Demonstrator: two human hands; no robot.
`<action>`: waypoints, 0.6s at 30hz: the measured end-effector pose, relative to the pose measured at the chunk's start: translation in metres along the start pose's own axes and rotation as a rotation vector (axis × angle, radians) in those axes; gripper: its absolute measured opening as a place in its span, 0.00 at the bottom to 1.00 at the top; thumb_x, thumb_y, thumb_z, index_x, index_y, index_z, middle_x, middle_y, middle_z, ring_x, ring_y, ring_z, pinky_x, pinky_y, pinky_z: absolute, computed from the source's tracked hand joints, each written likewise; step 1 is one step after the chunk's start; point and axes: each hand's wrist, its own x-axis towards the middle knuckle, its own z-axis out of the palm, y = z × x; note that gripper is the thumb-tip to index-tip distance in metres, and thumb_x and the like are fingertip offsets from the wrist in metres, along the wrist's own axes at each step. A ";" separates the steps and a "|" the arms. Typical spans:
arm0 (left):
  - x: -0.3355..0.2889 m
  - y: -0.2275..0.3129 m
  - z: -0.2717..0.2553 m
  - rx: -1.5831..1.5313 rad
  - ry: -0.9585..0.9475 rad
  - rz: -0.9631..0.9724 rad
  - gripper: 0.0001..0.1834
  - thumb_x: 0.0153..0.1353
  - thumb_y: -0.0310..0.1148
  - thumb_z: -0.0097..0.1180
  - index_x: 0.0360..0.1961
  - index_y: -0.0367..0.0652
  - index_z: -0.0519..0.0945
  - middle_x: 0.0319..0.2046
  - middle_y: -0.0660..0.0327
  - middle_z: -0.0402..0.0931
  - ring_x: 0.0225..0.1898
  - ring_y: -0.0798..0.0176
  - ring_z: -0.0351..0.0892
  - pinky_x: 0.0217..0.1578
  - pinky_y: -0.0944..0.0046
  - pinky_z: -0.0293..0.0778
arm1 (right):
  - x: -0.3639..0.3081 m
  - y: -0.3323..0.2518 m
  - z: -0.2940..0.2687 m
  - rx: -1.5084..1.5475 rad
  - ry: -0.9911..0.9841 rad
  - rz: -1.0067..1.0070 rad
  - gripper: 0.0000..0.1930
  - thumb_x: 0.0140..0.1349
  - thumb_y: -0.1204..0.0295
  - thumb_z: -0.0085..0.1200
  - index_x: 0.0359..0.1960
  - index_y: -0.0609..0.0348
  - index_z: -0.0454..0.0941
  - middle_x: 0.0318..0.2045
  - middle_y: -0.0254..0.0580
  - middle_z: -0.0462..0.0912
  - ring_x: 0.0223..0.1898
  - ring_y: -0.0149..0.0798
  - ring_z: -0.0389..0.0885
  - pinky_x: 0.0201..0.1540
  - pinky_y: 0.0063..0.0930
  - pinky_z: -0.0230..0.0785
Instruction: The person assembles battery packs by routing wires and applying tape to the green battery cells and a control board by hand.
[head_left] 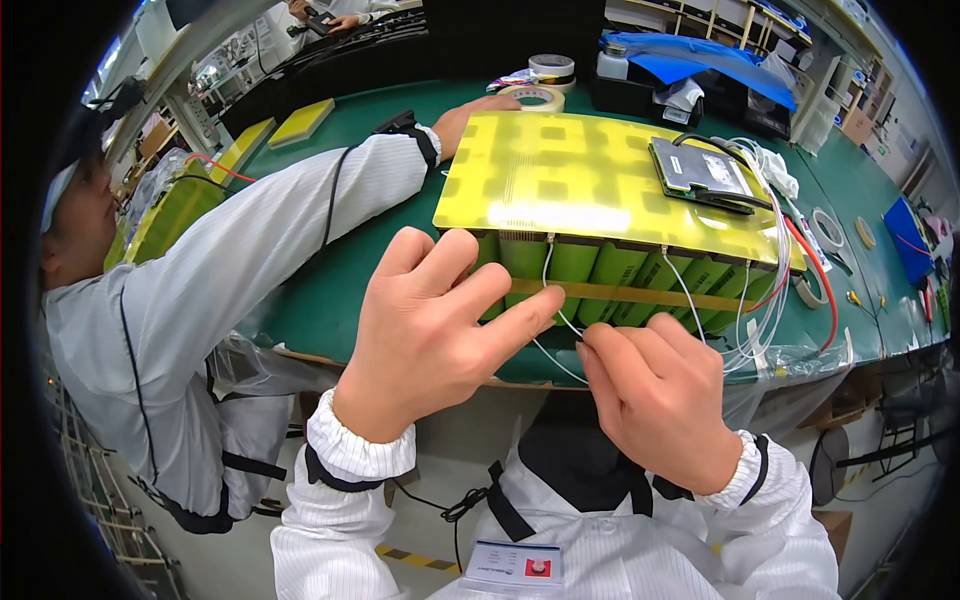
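A battery pack (560,180) of green cylindrical cells with a yellow sheet on top lies on the green table. Thin white wires hang from its near side. My left hand (430,330) is at that side with its fingers apart; one fingertip rests against a white wire (547,265) by the pack's amber tape strip. Just right of it, my right hand (655,395) is closed, thumb and forefinger pinched on the white wire's lower part. The pinched tip is partly hidden by the fingers. A flat dark module (700,170) sits on the pack's right end.
A co-worker's sleeved arm (340,195) reaches across from the left, its hand (475,122) at the pack's far corner. Tape rolls (535,98) stand behind the pack. Red and white leads (815,270) trail off at right. Plastic film (770,385) hangs over the table's front edge.
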 end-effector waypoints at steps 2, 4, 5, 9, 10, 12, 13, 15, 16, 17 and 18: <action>0.000 -0.002 0.000 -0.007 -0.016 0.009 0.16 0.42 0.37 0.63 0.37 0.58 0.88 0.22 0.72 0.63 0.30 0.64 0.63 0.29 0.63 0.57 | 0.001 0.003 -0.005 -0.016 0.036 -0.064 0.12 0.43 0.80 0.63 0.34 0.62 0.82 0.21 0.33 0.73 0.24 0.36 0.73 0.25 0.29 0.64; 0.000 -0.005 0.004 -0.024 0.062 0.006 0.15 0.41 0.38 0.64 0.34 0.56 0.88 0.21 0.72 0.62 0.29 0.64 0.63 0.28 0.63 0.56 | 0.002 0.004 -0.007 -0.011 0.055 -0.060 0.11 0.45 0.79 0.64 0.33 0.62 0.82 0.21 0.33 0.73 0.25 0.36 0.72 0.26 0.30 0.64; 0.000 -0.006 0.005 -0.026 0.063 0.010 0.15 0.41 0.38 0.64 0.34 0.56 0.88 0.21 0.72 0.62 0.29 0.64 0.63 0.28 0.63 0.56 | 0.003 0.005 -0.008 -0.003 0.072 -0.059 0.10 0.46 0.79 0.65 0.33 0.62 0.82 0.21 0.33 0.73 0.25 0.37 0.72 0.27 0.31 0.63; -0.001 -0.009 0.007 -0.023 0.114 0.011 0.15 0.39 0.39 0.64 0.33 0.55 0.87 0.20 0.73 0.63 0.28 0.65 0.63 0.28 0.63 0.56 | 0.000 0.010 -0.011 0.005 0.091 -0.037 0.10 0.48 0.79 0.67 0.33 0.63 0.82 0.22 0.35 0.75 0.23 0.37 0.73 0.25 0.30 0.64; -0.001 -0.009 0.008 -0.013 0.118 0.005 0.15 0.39 0.38 0.64 0.34 0.55 0.88 0.20 0.73 0.64 0.27 0.65 0.63 0.28 0.63 0.56 | 0.000 0.009 -0.015 -0.002 0.110 -0.008 0.10 0.48 0.80 0.67 0.34 0.63 0.82 0.23 0.35 0.76 0.22 0.37 0.73 0.23 0.30 0.65; -0.004 -0.005 0.008 -0.004 0.104 -0.008 0.16 0.40 0.37 0.63 0.34 0.54 0.88 0.19 0.73 0.64 0.27 0.65 0.63 0.28 0.62 0.56 | -0.001 0.014 -0.018 -0.003 0.140 0.006 0.12 0.48 0.81 0.67 0.36 0.64 0.83 0.24 0.38 0.78 0.19 0.37 0.74 0.20 0.29 0.66; -0.006 -0.003 0.008 0.011 0.091 -0.023 0.16 0.40 0.36 0.63 0.35 0.54 0.88 0.19 0.73 0.64 0.27 0.65 0.63 0.28 0.62 0.56 | -0.003 0.015 -0.018 0.000 0.142 0.009 0.12 0.48 0.81 0.67 0.36 0.64 0.83 0.24 0.38 0.78 0.19 0.37 0.74 0.20 0.29 0.66; -0.009 0.004 0.016 0.016 0.123 -0.031 0.19 0.40 0.35 0.61 0.37 0.53 0.89 0.18 0.74 0.63 0.26 0.65 0.62 0.28 0.62 0.56 | -0.007 0.014 -0.019 0.025 0.100 0.026 0.12 0.48 0.81 0.67 0.36 0.65 0.83 0.24 0.37 0.77 0.19 0.36 0.74 0.20 0.28 0.66; -0.011 0.008 0.018 0.026 0.120 -0.047 0.19 0.40 0.35 0.61 0.38 0.53 0.89 0.18 0.74 0.62 0.26 0.65 0.62 0.28 0.62 0.56 | -0.009 0.016 -0.018 0.027 0.101 0.028 0.12 0.48 0.81 0.67 0.36 0.65 0.83 0.24 0.37 0.77 0.19 0.36 0.74 0.20 0.28 0.66; -0.013 0.011 0.019 0.036 0.116 -0.062 0.19 0.40 0.35 0.62 0.38 0.53 0.90 0.18 0.73 0.62 0.26 0.65 0.61 0.28 0.63 0.56 | -0.012 0.018 -0.015 0.034 0.066 -0.005 0.12 0.48 0.81 0.66 0.36 0.65 0.83 0.23 0.37 0.77 0.19 0.36 0.74 0.20 0.28 0.67; -0.014 0.013 0.020 0.029 0.115 -0.060 0.19 0.40 0.35 0.62 0.38 0.53 0.90 0.18 0.73 0.62 0.26 0.65 0.61 0.28 0.63 0.56 | -0.014 0.020 -0.014 0.036 0.029 -0.033 0.12 0.48 0.81 0.66 0.36 0.65 0.83 0.23 0.36 0.76 0.19 0.36 0.74 0.20 0.27 0.67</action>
